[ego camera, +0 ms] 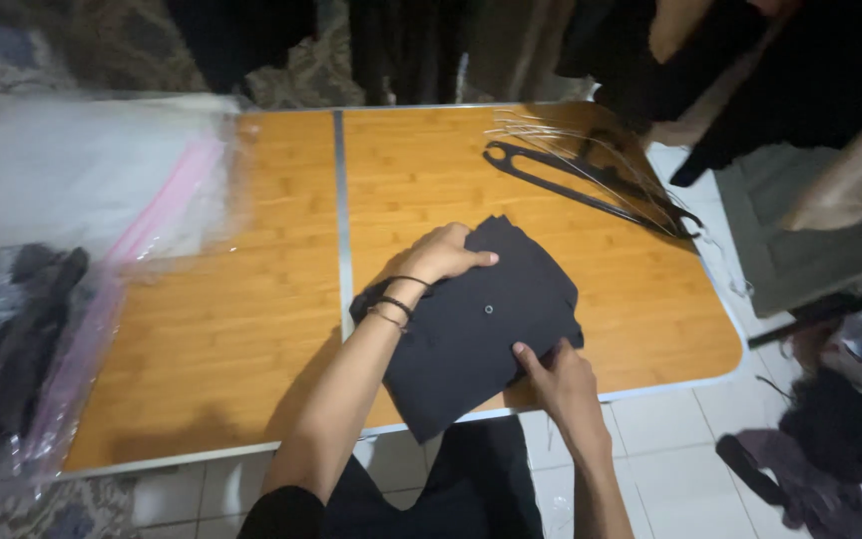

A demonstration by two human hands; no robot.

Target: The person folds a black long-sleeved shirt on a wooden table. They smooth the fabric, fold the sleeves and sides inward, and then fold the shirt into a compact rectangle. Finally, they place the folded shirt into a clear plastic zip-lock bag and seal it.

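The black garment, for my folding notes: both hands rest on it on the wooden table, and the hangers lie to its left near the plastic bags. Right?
Not quite. The head view shows the hangers on the right, away from the plastic bags. Both the left hand and right hand do rest on the black garment.

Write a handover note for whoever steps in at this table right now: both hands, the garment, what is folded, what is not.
Left hand: flat, palm down on the upper left part of the folded black fabric garment, bands on the wrist.
Right hand: fingers pinching the garment's lower right edge.
Garment: lies near the front edge of the orange wood-grain folding table, folded into a rough square, one small button showing.
Black plastic hangers with thin wire hangers: at the far right of the table, untouched.
Clear plastic bags: at the table's left end.
Left: the garment is not bagged.
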